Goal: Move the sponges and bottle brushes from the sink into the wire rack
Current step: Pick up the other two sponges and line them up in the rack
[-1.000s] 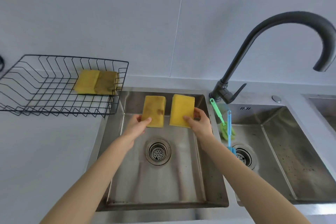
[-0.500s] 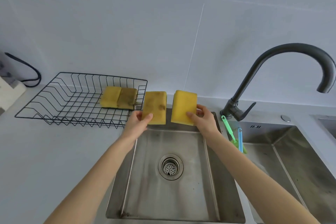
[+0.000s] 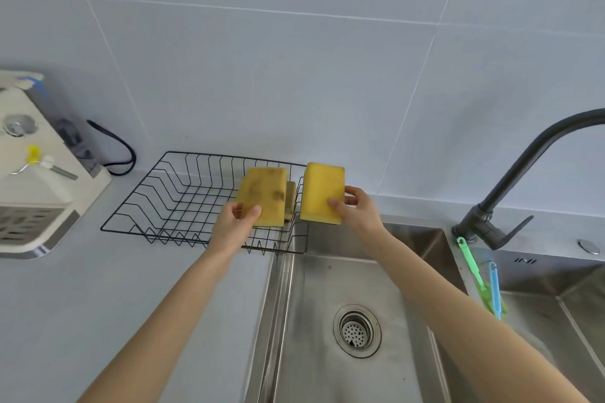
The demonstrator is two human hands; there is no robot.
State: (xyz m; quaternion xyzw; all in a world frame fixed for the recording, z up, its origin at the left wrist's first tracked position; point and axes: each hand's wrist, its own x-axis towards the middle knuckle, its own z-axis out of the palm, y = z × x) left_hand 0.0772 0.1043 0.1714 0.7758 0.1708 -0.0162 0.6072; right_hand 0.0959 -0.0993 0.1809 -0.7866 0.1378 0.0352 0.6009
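Observation:
My left hand [image 3: 235, 222] holds a stained yellow sponge [image 3: 263, 195] upright over the right end of the black wire rack [image 3: 170, 196]. Beside it my right hand [image 3: 355, 209] grips a cleaner yellow sponge [image 3: 320, 191], held just right of the rack's right wall, above the sink's back corner. Behind the stained sponge, the edge of another sponge [image 3: 290, 203] lying in the rack shows; the rest of it is hidden. A green bottle brush [image 3: 471, 267] and a blue bottle brush [image 3: 495, 288] lean at the left rim of the right basin.
The left steel basin [image 3: 314, 321] with its drain [image 3: 357, 330] lies below my arms. A dark faucet [image 3: 510, 186] rises at the right. A white appliance [image 3: 36, 180] with a black cable [image 3: 121, 150] stands left of the rack on the grey counter [image 3: 114, 304].
Both hands have lifted the two sponges out of the basin and carried them left and back; the stained one is now over the rack. The view has swung left.

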